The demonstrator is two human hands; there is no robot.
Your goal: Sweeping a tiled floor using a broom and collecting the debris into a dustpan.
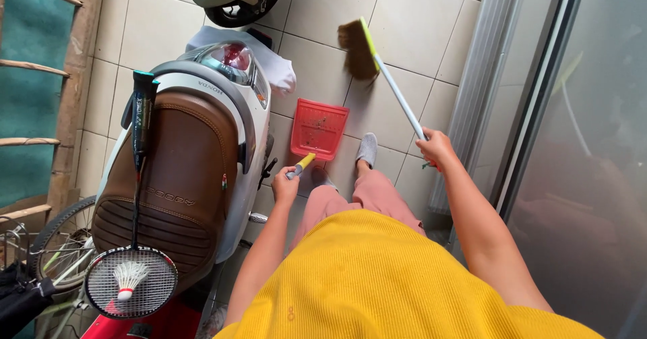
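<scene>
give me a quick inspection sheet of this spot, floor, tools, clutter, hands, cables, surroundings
surface: pale tiled floor, dark specks near the broom head
job's things: red dustpan flat on the tiles; broom with brown bristles, head on the floor beyond the dustpan
clutter: badminton racket lying on the scooter seat, shuttlecock on its strings; white cloth behind the scooter
grips: left hand closed on the dustpan handle; right hand closed on the broom pole
cables: nothing seen
surroundings: white scooter with brown seat at left, bicycle wheel, glass door at right
</scene>
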